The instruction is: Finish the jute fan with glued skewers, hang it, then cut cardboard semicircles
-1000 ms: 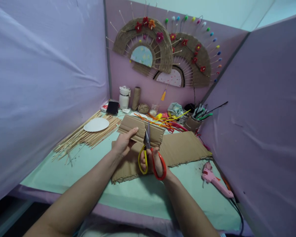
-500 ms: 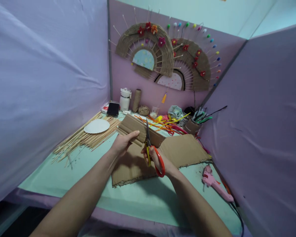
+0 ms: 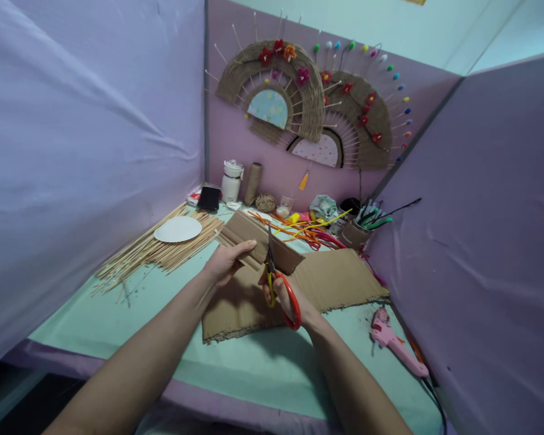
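Observation:
A folded strip of brown cardboard (image 3: pixel 249 232) is pinched in my left hand (image 3: pixel 226 260), thumb on top of its near edge. My right hand (image 3: pixel 285 296) is closed round the handles of scissors (image 3: pixel 293 305) with red and yellow grips. Their dark blades point away from me and lie across the strip, just right of my left thumb. How far the blades are parted I cannot tell. Under both hands a larger sheet of cardboard (image 3: pixel 330 278) with ragged edges lies on the table, partly hidden by my hands and their shadow.
Thin wooden sticks (image 3: pixel 176 257) lie at left under a white paper disc (image 3: pixel 178 229). A pink glue gun (image 3: pixel 396 341) with a cord rests at right. Behind are a white bottle (image 3: pixel 231 181), twine (image 3: pixel 265 202), coloured pipe cleaners (image 3: pixel 299 226) and a pen holder (image 3: pixel 356 232).
The view has shifted slightly. My right hand and the scissors have drawn back a little towards me; my left hand keeps its hold on the cardboard strip.

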Available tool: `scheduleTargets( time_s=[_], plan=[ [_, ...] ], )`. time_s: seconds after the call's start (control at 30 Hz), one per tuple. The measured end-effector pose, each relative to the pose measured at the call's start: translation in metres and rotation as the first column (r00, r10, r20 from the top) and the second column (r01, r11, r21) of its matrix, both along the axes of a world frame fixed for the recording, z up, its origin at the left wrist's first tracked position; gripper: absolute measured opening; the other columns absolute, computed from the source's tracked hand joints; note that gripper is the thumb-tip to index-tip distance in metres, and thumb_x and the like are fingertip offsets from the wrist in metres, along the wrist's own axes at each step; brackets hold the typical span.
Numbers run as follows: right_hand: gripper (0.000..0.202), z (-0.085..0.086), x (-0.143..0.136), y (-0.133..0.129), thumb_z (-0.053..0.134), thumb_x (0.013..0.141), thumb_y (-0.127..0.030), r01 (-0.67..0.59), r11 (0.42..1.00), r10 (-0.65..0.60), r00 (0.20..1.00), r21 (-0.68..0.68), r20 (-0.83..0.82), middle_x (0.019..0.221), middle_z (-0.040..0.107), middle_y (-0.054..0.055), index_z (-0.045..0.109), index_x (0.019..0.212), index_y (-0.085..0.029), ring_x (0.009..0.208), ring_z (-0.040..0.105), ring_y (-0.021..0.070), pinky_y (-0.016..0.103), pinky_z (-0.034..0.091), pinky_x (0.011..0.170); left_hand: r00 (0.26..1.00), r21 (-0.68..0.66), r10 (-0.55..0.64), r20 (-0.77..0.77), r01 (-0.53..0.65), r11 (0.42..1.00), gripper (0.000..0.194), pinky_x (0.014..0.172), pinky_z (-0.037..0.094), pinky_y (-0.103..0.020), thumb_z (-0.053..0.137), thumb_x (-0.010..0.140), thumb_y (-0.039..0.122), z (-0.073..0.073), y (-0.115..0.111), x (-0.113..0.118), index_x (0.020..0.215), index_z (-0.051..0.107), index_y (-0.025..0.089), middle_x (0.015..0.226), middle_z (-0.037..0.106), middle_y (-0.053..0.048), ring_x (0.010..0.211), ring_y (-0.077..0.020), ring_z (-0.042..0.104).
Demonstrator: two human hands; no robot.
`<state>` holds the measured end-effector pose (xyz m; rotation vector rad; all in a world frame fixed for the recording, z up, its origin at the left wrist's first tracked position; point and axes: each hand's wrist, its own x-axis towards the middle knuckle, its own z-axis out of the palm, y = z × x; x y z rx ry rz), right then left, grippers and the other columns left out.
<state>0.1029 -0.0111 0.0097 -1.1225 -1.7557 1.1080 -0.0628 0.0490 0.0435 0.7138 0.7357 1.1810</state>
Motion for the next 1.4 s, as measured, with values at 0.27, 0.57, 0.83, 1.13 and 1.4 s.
scheduleTargets(
  time_s=[0.27,0.57,0.83,1.13,1.4],
  plan=[
    [0.079,-0.001,0.008,-0.003,0.025,0.074,-0.089,-0.02,1.0,0.02,1.0,0.01,-0.002,0.074,0.052,0.003,0.055,0.092,-0.018,0.061,0.049,0.0154,0.029,0.043,0.058,0.999,0.015,-0.038,0.003,0.038,0.999,0.033,0.07,0.057,-0.027,0.084,0.061,0.022,-0.008,-0.003,0.009,0.092,0.073,0.016,0.089,0.076,-0.005,0.076,-0.0173,0.07],
    [0.078,-0.008,0.01,-0.002,0.025,0.074,-0.089,0.0,1.0,0.0,1.0,0.007,-0.005,0.069,0.05,0.0,0.053,0.088,-0.018,0.057,0.048,0.0142,0.028,0.041,0.054,0.998,-0.009,-0.059,-0.002,0.059,0.998,0.034,0.069,0.057,-0.027,0.085,0.06,0.023,-0.01,0.0,0.009,0.09,0.072,0.015,0.085,0.076,-0.004,0.073,-0.0164,0.07],
    [0.075,-0.012,0.007,-0.002,0.026,0.077,-0.086,0.088,0.995,-0.089,0.996,-0.042,-0.019,0.06,0.05,0.0,0.055,0.08,-0.017,0.048,0.046,0.0123,0.026,0.041,0.046,0.999,-0.005,-0.046,-0.014,0.046,0.999,0.042,0.071,0.057,-0.028,0.086,0.058,0.026,-0.015,0.002,0.009,0.095,0.071,0.016,0.089,0.076,-0.005,0.076,-0.0175,0.07],
    [0.058,-0.011,0.005,-0.006,0.034,0.084,-0.072,0.203,0.977,-0.201,0.979,-0.057,0.043,0.047,0.044,-0.003,0.053,0.07,-0.019,0.041,0.043,0.012,0.023,0.035,0.04,0.999,-0.009,-0.043,-0.019,0.043,0.999,0.044,0.071,0.057,-0.028,0.086,0.058,0.025,-0.014,0.001,0.009,0.098,0.07,0.016,0.092,0.075,-0.004,0.077,-0.0165,0.069],
    [0.049,-0.006,0.003,-0.005,0.041,0.084,-0.063,0.307,0.95,-0.298,0.947,-0.063,0.122,0.047,0.039,-0.003,0.043,0.057,-0.022,0.043,0.035,0.0105,0.023,0.026,0.041,1.0,-0.01,-0.006,0.0,0.006,1.0,0.047,0.071,0.059,-0.029,0.087,0.057,0.022,-0.011,0.0,0.011,0.099,0.069,0.014,0.091,0.074,-0.006,0.076,-0.0174,0.069]
  ],
)
